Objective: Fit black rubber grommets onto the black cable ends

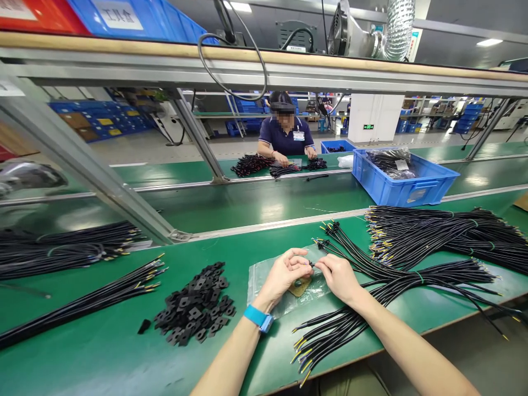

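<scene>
Together, left hand (pixel 284 275) and right hand (pixel 340 278) pinch a black piece (pixel 312 264) above the green bench (pixel 94 352) in a workshop (pixel 136 147)

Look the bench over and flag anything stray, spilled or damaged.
Two minor things: one black piece lies apart, left of the pile of small black parts; and at the right, a few cable ends stick out past the front edge of the green bench. I see no spill or obvious damage.
</scene>
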The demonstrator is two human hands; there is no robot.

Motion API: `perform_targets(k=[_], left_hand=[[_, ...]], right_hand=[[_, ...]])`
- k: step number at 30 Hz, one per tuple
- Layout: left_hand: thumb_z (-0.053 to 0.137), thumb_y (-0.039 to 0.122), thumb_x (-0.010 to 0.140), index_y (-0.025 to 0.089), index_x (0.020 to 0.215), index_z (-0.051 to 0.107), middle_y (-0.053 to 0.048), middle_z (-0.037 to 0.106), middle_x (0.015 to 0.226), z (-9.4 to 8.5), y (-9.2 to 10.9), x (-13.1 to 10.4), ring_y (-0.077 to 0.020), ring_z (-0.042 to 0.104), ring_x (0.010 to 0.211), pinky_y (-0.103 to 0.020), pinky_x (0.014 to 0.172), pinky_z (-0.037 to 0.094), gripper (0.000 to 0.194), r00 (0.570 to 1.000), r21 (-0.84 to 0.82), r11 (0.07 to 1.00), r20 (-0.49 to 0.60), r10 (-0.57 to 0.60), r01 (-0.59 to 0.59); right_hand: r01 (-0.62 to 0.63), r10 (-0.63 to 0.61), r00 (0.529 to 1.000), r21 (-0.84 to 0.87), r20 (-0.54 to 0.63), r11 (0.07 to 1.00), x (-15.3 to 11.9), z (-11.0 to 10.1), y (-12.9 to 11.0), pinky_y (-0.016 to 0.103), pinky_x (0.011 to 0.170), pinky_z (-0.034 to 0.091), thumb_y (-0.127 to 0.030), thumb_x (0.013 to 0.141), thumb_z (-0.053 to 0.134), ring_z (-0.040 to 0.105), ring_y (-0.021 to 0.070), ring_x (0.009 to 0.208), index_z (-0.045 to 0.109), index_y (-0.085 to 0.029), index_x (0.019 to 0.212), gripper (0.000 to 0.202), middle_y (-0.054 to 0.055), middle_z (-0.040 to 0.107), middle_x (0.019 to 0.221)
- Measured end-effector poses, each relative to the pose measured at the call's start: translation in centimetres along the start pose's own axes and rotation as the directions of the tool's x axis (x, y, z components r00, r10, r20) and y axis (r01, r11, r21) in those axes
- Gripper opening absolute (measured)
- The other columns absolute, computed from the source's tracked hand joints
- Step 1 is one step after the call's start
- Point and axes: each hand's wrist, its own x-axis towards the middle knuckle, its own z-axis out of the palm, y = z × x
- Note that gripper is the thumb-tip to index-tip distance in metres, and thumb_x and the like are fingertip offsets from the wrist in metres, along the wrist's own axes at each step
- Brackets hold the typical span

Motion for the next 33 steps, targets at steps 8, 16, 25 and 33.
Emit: perform_targets(k=[8,16,25,33], left_hand=[[0.081,0.034,0.064,0.015,0.08,0.07,-0.005,0.072,0.079,-0.1,0.3,-0.3,-0.0172,0.066,0.072,-0.03,0.073,0.054,0.028,0.999,0.29,0.956,0.036,0.037,-0.046],[0.074,0.041,0.071,0.019,0.081,0.075,-0.007,0.074,0.087,-0.2,0.1,0.2,-0.0223,0.067,0.083,-0.035,0.083,0.052,0.024,0.961,0.55,0.797,0.045,0.271,-0.25],[0.077,0.05,0.065,0.017,0.082,0.076,-0.01,0.076,0.089,-0.6,-0.5,0.4,-0.0253,0.069,0.084,-0.037,0.081,0.055,0.037,0.97,0.554,0.815,-0.056,0.238,-0.168],[0.076,0.047,0.067,0.02,0.08,0.076,-0.006,0.075,0.083,-0.3,-0.4,0.1,-0.0235,0.068,0.079,-0.036,0.079,0.054,0.031,0.971,0.585,0.783,0.029,0.237,-0.209]], right_hand=[[0.012,-0.013,0.998,0.014,0.067,1.0,-0.1,0.2,0.0,0.024,0.067,0.04,-0.022,0.095,0.05,0.058,0.0153,0.069,0.069,-0.016,0.079,0.026,0.005,0.065,0.074],[-0.3,0.253,0.953,0.407,0.166,0.863,1.3,0.1,-0.8,0.021,0.052,0.035,-0.024,0.089,0.055,0.049,0.0105,0.05,0.067,-0.015,0.06,0.032,-0.003,0.057,0.053],[-0.126,0.121,0.991,0.1,0.055,0.987,-0.1,-0.1,-0.1,0.023,0.067,0.04,-0.024,0.092,0.055,0.056,0.0141,0.067,0.072,-0.018,0.075,0.024,0.004,0.067,0.073],[-0.266,0.166,0.932,0.293,0.323,0.918,0.7,-1.2,-0.1,0.02,0.049,0.026,-0.043,0.093,0.05,0.038,0.0101,0.052,0.07,-0.015,0.073,0.04,-0.005,0.048,0.053]])
